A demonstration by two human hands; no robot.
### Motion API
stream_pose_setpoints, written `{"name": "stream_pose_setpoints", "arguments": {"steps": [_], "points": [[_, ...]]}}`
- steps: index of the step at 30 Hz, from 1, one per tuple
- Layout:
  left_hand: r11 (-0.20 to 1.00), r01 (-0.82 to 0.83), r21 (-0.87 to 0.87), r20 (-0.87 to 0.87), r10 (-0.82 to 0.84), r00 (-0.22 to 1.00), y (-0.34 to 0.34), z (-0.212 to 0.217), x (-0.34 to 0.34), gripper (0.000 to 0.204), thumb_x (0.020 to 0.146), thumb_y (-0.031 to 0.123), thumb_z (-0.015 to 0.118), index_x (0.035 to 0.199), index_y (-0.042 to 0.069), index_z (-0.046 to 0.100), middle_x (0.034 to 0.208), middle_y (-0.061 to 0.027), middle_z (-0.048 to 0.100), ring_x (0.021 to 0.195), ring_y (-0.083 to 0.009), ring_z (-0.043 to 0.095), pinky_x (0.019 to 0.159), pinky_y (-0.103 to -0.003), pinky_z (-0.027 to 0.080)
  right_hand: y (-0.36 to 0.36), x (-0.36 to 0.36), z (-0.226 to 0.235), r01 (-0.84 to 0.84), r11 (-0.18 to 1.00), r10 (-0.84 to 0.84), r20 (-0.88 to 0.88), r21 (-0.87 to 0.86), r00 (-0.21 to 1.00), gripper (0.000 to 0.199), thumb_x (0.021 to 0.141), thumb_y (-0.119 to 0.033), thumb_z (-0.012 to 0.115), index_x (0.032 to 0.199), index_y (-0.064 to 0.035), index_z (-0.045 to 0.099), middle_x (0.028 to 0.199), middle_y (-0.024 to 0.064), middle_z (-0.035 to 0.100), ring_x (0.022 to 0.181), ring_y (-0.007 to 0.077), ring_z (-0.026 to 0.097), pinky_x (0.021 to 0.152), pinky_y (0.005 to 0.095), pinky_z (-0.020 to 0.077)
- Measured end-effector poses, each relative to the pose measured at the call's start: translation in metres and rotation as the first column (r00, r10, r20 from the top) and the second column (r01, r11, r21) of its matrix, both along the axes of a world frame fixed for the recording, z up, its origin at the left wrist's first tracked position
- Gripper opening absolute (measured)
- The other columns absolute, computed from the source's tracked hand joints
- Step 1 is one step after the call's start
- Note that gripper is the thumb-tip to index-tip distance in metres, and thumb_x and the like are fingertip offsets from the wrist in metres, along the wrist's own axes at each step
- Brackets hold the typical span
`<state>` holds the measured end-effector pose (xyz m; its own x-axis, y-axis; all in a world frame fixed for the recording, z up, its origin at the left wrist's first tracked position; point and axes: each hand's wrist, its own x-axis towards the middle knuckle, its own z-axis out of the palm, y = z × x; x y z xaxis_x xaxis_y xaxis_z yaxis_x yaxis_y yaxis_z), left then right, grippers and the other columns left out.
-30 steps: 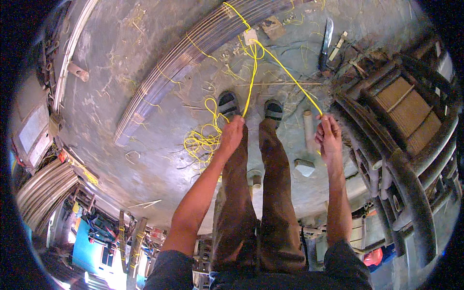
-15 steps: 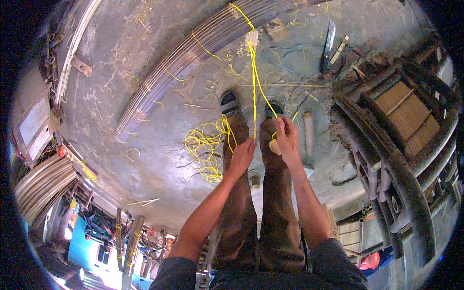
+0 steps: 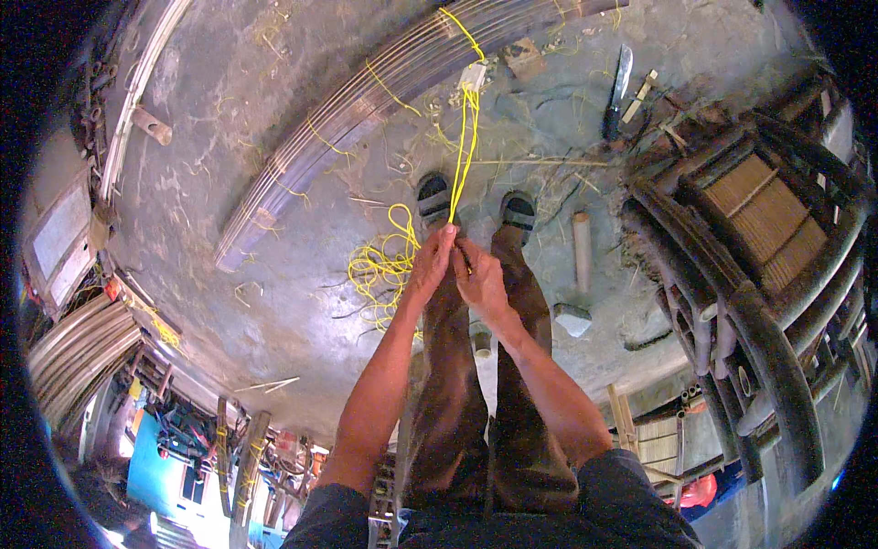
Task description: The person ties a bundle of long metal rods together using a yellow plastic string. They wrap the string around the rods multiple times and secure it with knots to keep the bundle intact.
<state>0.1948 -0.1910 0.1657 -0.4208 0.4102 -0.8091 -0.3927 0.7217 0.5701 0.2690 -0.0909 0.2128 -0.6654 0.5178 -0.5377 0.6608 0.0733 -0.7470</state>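
Observation:
Yellow cord (image 3: 465,156) runs in two taut strands from a small pale block (image 3: 473,77) on the floor down to my hands. My left hand (image 3: 430,265) pinches the strands together between thumb and fingers. Right beside it, almost touching, my right hand (image 3: 482,282) is closed with curled fingers. A bit of yellow cord shows at its fingers, the rest hidden in the grip. Loose loops of the same cord (image 3: 380,261) lie on the floor left of my legs, trailing to my left hand.
A long bundle of thin strips (image 3: 315,146), tied with yellow cord, curves across the floor ahead. A large knife (image 3: 620,87) lies at far right. Dark bamboo furniture (image 3: 732,284) stands on the right. A short rod (image 3: 583,252) and a grey block (image 3: 572,320) lie by my right leg.
My right hand has moved left to meet my left hand. My left hand has shifted up and left. The two strands, spread apart before, now come together at my left fingertips.

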Motion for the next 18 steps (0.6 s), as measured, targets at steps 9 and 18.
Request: {"name": "stream_pose_setpoints", "arguments": {"steps": [9,18], "points": [[0.997,-0.058,-0.042,-0.362,0.039,0.931,-0.003,0.043,0.044,0.033,0.099,0.035,0.042,0.106,0.003,0.046,0.090,-0.0131,0.059,0.081,-0.0248,0.058,0.073,-0.038,0.046,0.013,0.001,-0.012,0.275,0.956,-0.240,0.265,-0.102,0.934,0.029,0.094,-0.025,0.057,0.106,0.0009,0.060,0.076,0.0057,0.064,0.064,0.0115,0.055,0.059,0.0278,0.0445],[0.987,-0.161,0.019,-0.107,0.163,0.981,0.040,0.027,0.058,0.035,0.097,0.036,0.047,0.098,0.001,0.051,0.083,-0.0083,0.058,0.075,-0.0173,0.057,0.070,-0.032,0.047,0.117,0.004,0.019,0.755,0.533,-0.615,0.437,-0.382,0.656,0.026,0.091,-0.036,0.061,0.081,-0.0122,0.059,0.062,-0.0055,0.048,0.052,0.0047,0.041,0.046,0.0206,0.0331]]}}
